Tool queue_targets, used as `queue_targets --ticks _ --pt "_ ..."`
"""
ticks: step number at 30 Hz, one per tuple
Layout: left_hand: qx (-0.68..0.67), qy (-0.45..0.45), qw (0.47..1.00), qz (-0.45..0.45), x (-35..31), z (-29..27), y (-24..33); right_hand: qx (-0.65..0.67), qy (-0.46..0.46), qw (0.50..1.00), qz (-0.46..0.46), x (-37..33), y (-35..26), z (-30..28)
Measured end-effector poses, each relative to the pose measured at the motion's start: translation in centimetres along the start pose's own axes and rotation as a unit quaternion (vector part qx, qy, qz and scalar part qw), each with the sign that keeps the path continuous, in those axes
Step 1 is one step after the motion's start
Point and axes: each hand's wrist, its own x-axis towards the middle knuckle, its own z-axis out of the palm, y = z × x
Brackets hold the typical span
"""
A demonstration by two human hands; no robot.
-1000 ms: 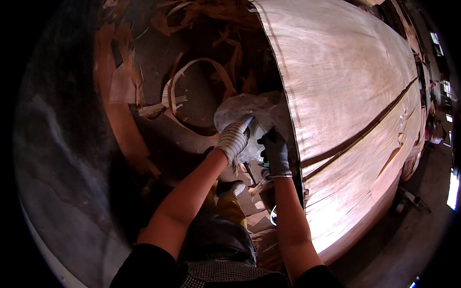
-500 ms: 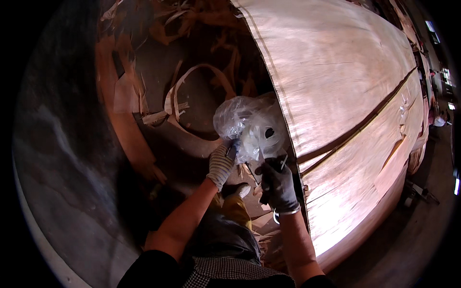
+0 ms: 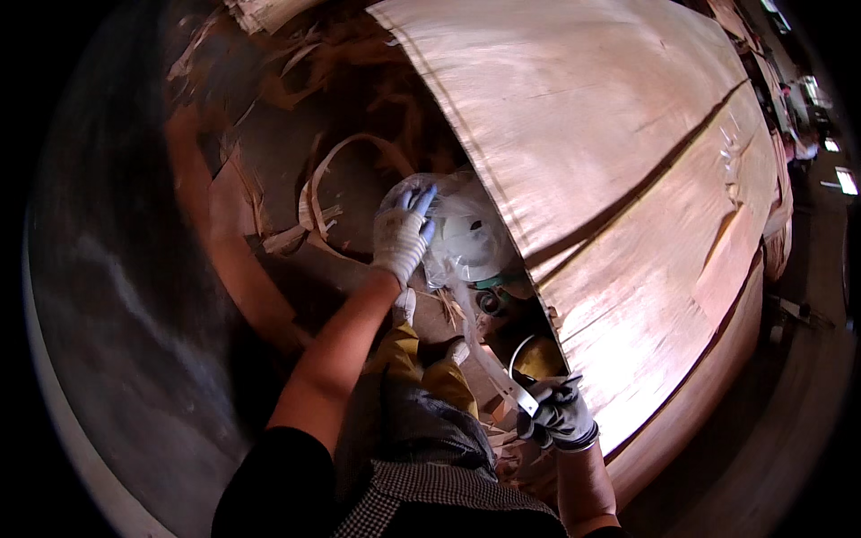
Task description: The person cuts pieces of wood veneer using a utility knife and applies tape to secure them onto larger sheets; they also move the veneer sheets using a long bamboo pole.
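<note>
A clear plastic bag (image 3: 441, 267) lies partly around a white roll of tape (image 3: 473, 240) beside the wood sheet's edge. My left hand (image 3: 404, 235), in a pale glove with bluish fingertips, rests on the bag with its fingers stretched out. A pale strip of tape (image 3: 484, 357) runs from the roll down toward me. Its free end is in my right hand (image 3: 560, 414), which wears a dark grey glove and is closed, low by the sheet's edge. What else its fingers hold is hidden.
A large pale wood veneer sheet (image 3: 592, 134) with a long dark split covers the right side. Veneer scraps (image 3: 235, 188) and a curled strip (image 3: 314, 184) lie on the left floor. Below the sheet's edge are a yellowish round thing (image 3: 538, 357) and a green-and-dark object (image 3: 493, 296).
My right hand has moved down and right, away from the roll, with the tape strip drawn out. My left hand has moved up onto the bag, its fingers now stretched. The view has shifted slightly.
</note>
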Motion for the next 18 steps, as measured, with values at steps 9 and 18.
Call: queue_targets --ticks 9,18 --pt "-0.074 -0.243 0.958 -0.132 -6.0 0.6 -0.3 0.241 0.026 0.956 -0.166 -11.1 5.7 -3.1" --pt "-0.104 -0.613 0.706 0.34 -16.8 -9.6 20.4 0.353 0.15 0.846 -0.37 -20.7 6.6 -4.9"
